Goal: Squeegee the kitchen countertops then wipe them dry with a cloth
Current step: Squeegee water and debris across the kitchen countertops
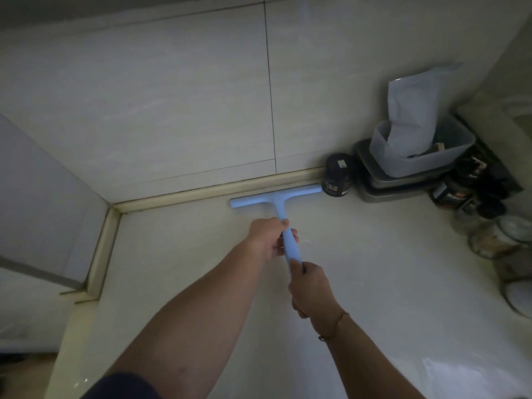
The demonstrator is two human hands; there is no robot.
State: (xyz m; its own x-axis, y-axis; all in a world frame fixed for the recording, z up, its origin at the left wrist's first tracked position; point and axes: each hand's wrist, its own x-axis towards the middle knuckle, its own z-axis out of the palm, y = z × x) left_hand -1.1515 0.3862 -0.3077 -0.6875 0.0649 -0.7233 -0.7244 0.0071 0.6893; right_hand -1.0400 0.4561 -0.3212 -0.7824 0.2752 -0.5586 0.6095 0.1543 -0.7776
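A light blue T-shaped squeegee (275,198) lies with its blade on the pale countertop (374,269), close to the back wall's raised edge. My left hand (267,239) grips the upper part of the handle. My right hand (309,286) grips the lower end of the same handle, just behind the left hand. Both arms reach forward from the bottom of the view. No cloth is in sight.
At the back right stand a dark jar (337,175), stacked trays with a clear tub (417,156) holding a bag, and further jars (460,191). Glass jars (501,237) line the right edge. A cream trim (103,249) borders the counter's left and back.
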